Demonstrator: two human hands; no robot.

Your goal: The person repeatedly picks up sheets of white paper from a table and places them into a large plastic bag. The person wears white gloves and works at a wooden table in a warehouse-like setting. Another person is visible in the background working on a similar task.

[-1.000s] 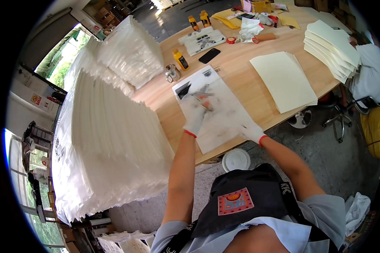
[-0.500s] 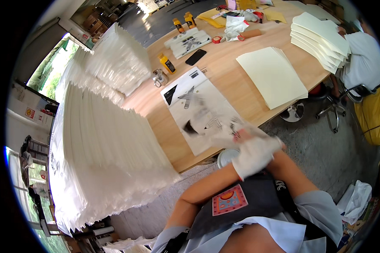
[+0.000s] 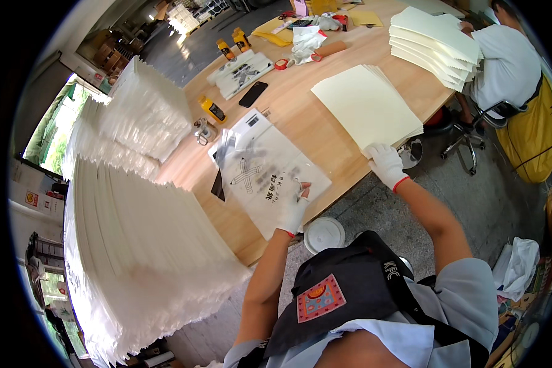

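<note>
My left hand (image 3: 293, 208), in a white glove with a red cuff, is at the near edge of a clear plastic bag (image 3: 276, 161) printed with black crossed pencils. Its thumb and finger close on the bag. Beneath the bag's far left part lies a white printed sheet or bag (image 3: 252, 124), mostly covered. My right hand (image 3: 384, 164), gloved the same way, rests on the near corner of a stack of cream paper sheets (image 3: 368, 107). Its fingers reach out over the corner, and no sheet is lifted.
Tall piles of plastic bags (image 3: 147, 239) stand at the left. Beyond the bag are an orange bottle (image 3: 212, 109), a glass jar (image 3: 205, 130) and a black phone (image 3: 253, 94). A co-worker (image 3: 506, 58) sits at the right beside more paper stacks (image 3: 435, 46). A white bucket (image 3: 324, 235) stands below the table edge.
My hands, close together before, are now apart. The right has moved to the paper stack's corner; the left has moved left and holds the bag. The printed bag lies differently on the table.
</note>
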